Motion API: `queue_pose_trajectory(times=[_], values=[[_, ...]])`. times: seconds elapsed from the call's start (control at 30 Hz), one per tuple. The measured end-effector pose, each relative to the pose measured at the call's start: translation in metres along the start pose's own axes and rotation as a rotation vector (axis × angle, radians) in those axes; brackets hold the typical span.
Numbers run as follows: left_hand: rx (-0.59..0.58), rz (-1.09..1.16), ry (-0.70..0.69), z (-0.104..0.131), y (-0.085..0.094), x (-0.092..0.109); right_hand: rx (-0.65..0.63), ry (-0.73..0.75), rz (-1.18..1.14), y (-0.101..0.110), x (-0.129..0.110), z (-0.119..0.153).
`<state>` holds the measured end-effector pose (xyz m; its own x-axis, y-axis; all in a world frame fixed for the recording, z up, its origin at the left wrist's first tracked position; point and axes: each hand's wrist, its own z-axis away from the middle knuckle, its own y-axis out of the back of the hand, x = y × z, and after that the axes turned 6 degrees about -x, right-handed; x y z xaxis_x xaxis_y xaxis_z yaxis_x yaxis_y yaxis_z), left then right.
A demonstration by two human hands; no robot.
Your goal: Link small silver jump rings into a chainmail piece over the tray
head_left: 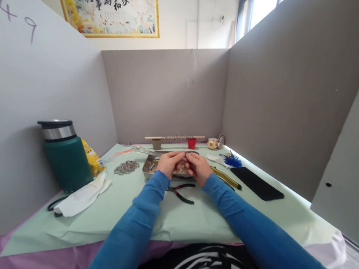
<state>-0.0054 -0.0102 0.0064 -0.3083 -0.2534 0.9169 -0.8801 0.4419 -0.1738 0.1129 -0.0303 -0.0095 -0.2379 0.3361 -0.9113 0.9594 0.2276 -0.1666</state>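
Observation:
My left hand [169,163] and my right hand [197,167] meet fingertip to fingertip over a metal tray [147,172] of small beads or parts. Both are pinched closed. Whatever sits between the fingers is too small to name. Just below the hands lies a pair of black-handled pliers [182,192], its jaws partly hidden near my left wrist. Beside my right wrist are yellow-handled pliers [226,178]. Left of the tray rests a heap of silvery chain with red beads [126,167].
A green bottle [66,159] stands at left behind a white cloth [83,197] and a yellow packet [92,156]. A beaded stick [175,138] spans a grey cup [157,144] and a red cup [192,143]. Right are a blue tassel [232,160] and a black phone-like slab [257,183]. Partitions enclose the table.

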Motion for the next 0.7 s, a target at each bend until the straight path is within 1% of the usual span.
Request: queue_pose_trajectory(times=[0.13, 0.23, 0.3, 0.4, 0.47, 0.57, 0.7], values=[[-0.061, 0.019, 0.000, 0.001, 0.004, 0.002, -0.125, -0.026, -0.130, 0.001, -0.003, 0.003], [-0.074, 0.020, 0.012, 0.001, 0.005, 0.002, -0.141, -0.028, -0.120, 0.000, -0.002, 0.003], [-0.043, 0.017, 0.012, 0.001, 0.005, 0.002, -0.084, -0.009, -0.054, 0.001, 0.000, 0.001], [0.028, 0.023, 0.051, 0.001, 0.003, 0.004, 0.092, 0.068, 0.102, 0.003, 0.003, -0.002], [0.054, 0.025, 0.099, 0.002, 0.001, 0.006, 0.180, 0.143, 0.181, 0.005, 0.004, -0.004], [0.068, 0.024, 0.146, 0.003, -0.002, 0.008, 0.227, 0.214, 0.235, 0.009, 0.005, -0.006], [0.080, 0.024, 0.142, 0.002, -0.003, 0.005, 0.205, 0.232, 0.322, 0.012, 0.005, -0.005]])
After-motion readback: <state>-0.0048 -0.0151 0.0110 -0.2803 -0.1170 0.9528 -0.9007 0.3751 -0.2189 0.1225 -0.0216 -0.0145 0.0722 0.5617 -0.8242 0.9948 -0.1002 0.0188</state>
